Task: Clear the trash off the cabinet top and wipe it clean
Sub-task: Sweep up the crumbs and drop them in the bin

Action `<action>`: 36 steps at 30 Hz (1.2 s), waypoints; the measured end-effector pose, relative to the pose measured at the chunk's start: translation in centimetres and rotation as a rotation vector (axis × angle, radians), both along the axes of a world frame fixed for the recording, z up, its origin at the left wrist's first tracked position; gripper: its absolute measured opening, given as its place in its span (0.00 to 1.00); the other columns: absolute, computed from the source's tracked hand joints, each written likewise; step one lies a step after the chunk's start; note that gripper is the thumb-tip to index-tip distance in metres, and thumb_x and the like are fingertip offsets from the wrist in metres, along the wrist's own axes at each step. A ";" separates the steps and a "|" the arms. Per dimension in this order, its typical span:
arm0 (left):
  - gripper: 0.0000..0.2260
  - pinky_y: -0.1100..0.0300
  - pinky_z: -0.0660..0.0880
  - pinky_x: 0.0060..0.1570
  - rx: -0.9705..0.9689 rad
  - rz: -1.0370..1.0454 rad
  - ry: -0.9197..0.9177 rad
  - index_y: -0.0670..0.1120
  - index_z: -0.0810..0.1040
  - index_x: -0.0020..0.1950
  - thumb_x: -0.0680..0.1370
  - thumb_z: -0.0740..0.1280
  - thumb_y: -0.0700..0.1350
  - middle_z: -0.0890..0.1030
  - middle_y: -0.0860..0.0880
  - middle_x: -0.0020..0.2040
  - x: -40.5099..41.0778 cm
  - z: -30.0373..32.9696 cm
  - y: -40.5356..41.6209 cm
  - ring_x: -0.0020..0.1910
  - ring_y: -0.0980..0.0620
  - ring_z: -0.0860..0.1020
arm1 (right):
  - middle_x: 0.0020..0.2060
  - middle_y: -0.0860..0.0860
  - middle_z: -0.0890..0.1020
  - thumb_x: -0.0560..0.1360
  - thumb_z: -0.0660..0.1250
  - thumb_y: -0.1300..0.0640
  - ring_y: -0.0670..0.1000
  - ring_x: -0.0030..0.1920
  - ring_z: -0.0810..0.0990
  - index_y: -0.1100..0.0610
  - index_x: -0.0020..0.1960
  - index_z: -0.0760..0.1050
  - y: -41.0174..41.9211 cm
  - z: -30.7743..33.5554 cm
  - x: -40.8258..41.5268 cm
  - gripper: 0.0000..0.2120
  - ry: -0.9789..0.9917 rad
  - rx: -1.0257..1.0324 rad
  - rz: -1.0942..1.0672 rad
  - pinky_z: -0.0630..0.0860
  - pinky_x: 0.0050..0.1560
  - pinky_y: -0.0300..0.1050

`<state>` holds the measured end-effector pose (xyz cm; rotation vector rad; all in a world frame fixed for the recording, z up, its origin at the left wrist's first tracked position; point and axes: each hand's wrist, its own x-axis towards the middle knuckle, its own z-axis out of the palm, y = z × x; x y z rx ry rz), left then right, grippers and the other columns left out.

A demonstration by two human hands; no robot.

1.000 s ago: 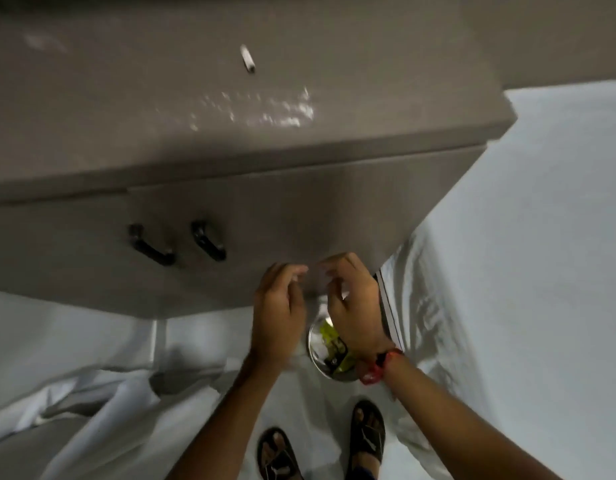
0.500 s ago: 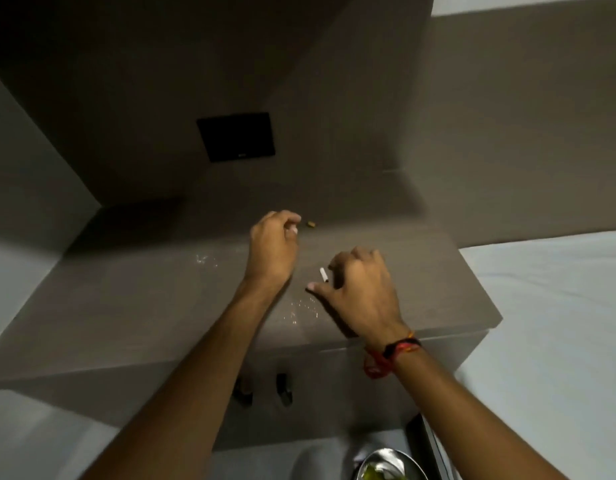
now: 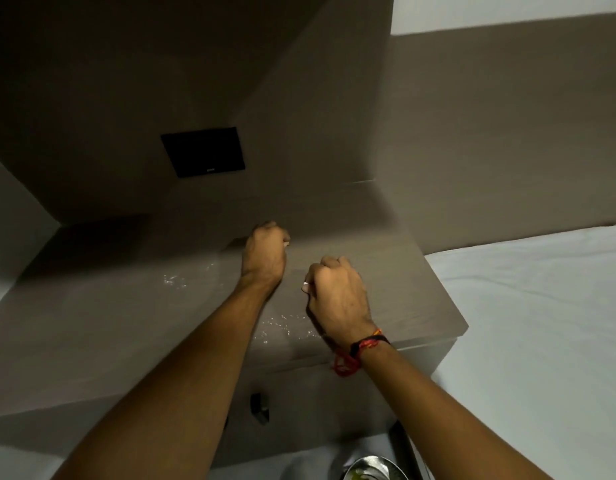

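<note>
The grey-brown cabinet top fills the middle of the view. My left hand is over its back part, near the wall, fingers pinched together where a small yellowish scrap lay; the scrap no longer shows on the surface. Nearer the front edge, my right hand is curled into a fist with a small white stub showing at the thumb and fingertips. Shiny specks or droplets lie left of my left wrist, and more specks lie near the front edge.
A black square panel is set in the wall behind the cabinet. A dark door handle sticks out of the cabinet front. A round metal bin holding yellow-green trash stands on the floor below. A white bed borders the right side.
My hands came up from the bin at the cabinet's foot to its top. Both hands have closed; the yellowish scrap and the white stub no longer lie on the surface.
</note>
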<state>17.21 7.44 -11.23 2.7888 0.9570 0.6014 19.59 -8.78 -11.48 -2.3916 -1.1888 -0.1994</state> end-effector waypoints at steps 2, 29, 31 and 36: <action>0.11 0.56 0.77 0.46 0.002 -0.011 -0.019 0.42 0.84 0.48 0.75 0.66 0.30 0.81 0.43 0.49 -0.5 -0.1 -0.2 0.48 0.45 0.80 | 0.49 0.51 0.83 0.76 0.70 0.57 0.55 0.53 0.76 0.55 0.48 0.83 -0.6 -0.1 0.1 0.04 0.025 0.025 0.001 0.78 0.51 0.52; 0.07 0.57 0.81 0.40 -1.385 0.482 0.046 0.39 0.86 0.50 0.74 0.73 0.38 0.86 0.39 0.42 -17.6 -40.5 -30.7 0.37 0.42 0.84 | 0.38 0.53 0.83 0.76 0.72 0.61 0.52 0.41 0.81 0.57 0.43 0.82 -27.9 -43.3 -10.2 0.03 1.247 -0.012 -0.635 0.75 0.37 0.37; 0.05 0.55 0.83 0.50 -1.296 0.437 0.099 0.40 0.87 0.48 0.73 0.75 0.39 0.88 0.40 0.46 -17.3 -44.2 -30.7 0.46 0.42 0.86 | 0.42 0.52 0.84 0.78 0.71 0.57 0.51 0.45 0.84 0.57 0.47 0.81 -28.3 -46.4 -9.7 0.03 1.149 -0.202 -0.556 0.71 0.33 0.30; 0.09 0.44 0.84 0.51 -1.401 0.487 0.108 0.40 0.85 0.50 0.70 0.74 0.34 0.87 0.37 0.49 -16.7 -50.3 -30.9 0.50 0.37 0.85 | 0.59 0.56 0.79 0.79 0.67 0.57 0.52 0.54 0.80 0.58 0.63 0.76 -27.6 -50.2 -8.9 0.13 0.922 -0.440 -0.355 0.80 0.51 0.43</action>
